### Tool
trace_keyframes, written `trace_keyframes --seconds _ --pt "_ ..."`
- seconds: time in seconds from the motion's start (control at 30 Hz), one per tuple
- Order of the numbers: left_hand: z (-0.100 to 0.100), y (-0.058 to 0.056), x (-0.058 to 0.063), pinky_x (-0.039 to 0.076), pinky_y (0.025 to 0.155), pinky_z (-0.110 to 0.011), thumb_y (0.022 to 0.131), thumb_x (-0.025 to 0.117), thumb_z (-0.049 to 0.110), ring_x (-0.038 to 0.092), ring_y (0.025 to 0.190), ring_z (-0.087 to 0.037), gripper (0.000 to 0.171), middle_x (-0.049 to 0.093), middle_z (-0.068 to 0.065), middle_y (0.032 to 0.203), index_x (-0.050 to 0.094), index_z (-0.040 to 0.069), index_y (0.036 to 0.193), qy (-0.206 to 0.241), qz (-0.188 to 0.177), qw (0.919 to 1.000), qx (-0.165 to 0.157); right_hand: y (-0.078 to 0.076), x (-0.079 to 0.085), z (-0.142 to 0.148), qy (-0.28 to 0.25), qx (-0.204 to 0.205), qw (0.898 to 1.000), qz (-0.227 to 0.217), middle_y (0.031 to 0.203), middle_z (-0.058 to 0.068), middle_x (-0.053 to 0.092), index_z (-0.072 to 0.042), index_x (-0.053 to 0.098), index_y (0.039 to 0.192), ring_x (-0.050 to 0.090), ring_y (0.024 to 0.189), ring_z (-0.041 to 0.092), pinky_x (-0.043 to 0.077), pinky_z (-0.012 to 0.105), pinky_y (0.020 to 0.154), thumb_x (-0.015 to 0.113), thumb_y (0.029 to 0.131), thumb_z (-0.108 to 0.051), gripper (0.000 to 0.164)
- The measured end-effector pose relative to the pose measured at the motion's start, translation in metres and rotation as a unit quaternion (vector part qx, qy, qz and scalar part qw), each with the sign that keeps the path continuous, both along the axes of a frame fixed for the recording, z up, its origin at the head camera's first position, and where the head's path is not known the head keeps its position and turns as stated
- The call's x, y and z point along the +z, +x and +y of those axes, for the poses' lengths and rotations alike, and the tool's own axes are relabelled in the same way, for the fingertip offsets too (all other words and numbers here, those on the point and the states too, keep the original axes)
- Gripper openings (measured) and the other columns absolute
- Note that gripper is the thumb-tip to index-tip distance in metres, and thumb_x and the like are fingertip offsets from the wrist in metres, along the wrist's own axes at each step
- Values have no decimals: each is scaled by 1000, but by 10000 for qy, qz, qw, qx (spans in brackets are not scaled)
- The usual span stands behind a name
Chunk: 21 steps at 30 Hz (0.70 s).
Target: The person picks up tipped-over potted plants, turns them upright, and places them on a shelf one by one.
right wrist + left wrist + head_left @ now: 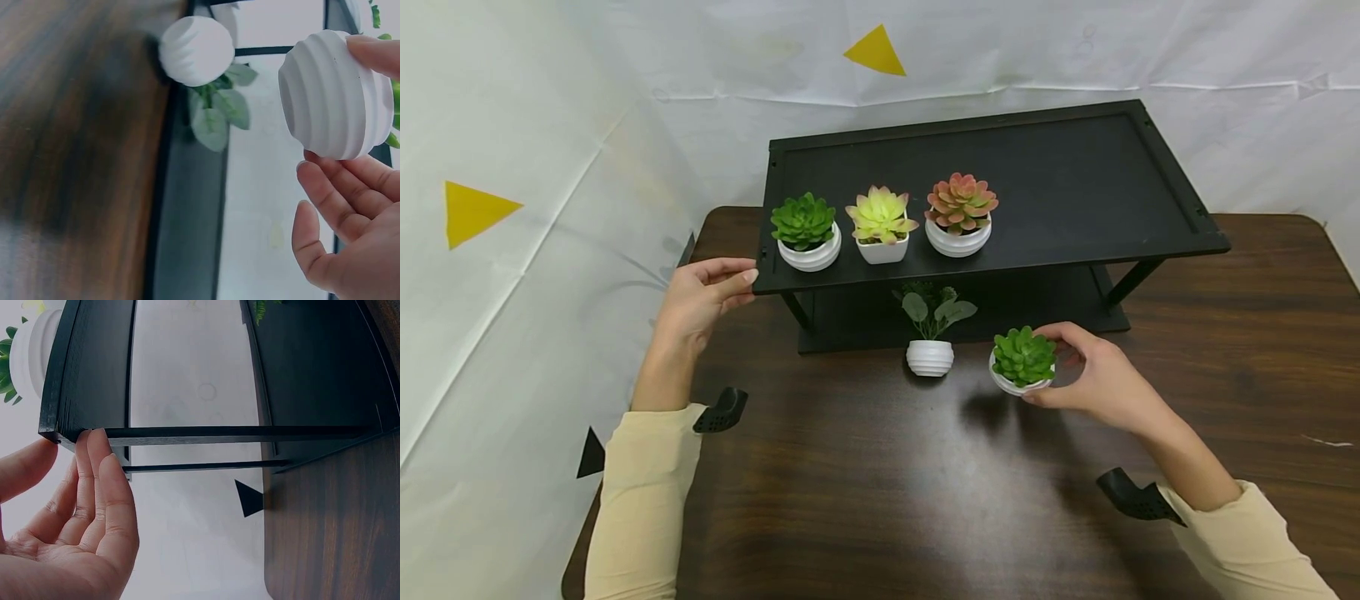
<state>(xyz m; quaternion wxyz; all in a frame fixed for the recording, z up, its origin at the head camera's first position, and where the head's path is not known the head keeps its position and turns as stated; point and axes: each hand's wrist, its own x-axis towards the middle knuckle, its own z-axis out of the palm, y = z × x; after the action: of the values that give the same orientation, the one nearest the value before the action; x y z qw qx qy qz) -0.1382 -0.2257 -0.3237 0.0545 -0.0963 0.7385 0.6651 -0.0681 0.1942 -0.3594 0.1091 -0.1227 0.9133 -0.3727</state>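
My right hand (1097,375) holds a green succulent (1024,357) in a round ribbed white pot (334,97), thumb on one side and fingers on the other, raised above the table. My left hand (696,296) pinches the near left corner of a black two-tier shelf (1060,183); in the left wrist view the thumb is at its edge and the fingertips touch its underside. On the top tier, from the left, sit a green succulent (803,223), a yellow one (882,217) in a square pot and a reddish one (961,208). A leafy plant (930,357) in a ribbed white pot stands before the lower tier.
The shelf stands on a dark brown wooden table (850,500), with its lower tier (857,321) close to the tabletop. White sheeting (1037,46) hangs behind and at the left, with yellow triangles (880,52) on it. Dark wrist cameras (721,410) protrude from both sleeves.
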Motion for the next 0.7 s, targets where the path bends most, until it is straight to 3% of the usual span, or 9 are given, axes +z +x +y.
trace_keyframes --seconds 0.37,0.7 --pt "0 0 0 52 70 -20 85 64 8 58 69 -10 36 57 -3 94 54 -11 114 -34 -24 10000 11 -1 23 4 -21 -73 9997 235 97 10 57 -6 51 122 51 79 20 44 28 61 81 68 -23 64" --pt "1 1 1 52 68 -19 85 64 7 58 68 -10 34 57 -3 93 55 -11 112 21 -16 10000 26 -11 44 7 -140 -177 9996 149 96 11 54 -5 49 124 53 72 14 43 25 52 81 69 -22 65"
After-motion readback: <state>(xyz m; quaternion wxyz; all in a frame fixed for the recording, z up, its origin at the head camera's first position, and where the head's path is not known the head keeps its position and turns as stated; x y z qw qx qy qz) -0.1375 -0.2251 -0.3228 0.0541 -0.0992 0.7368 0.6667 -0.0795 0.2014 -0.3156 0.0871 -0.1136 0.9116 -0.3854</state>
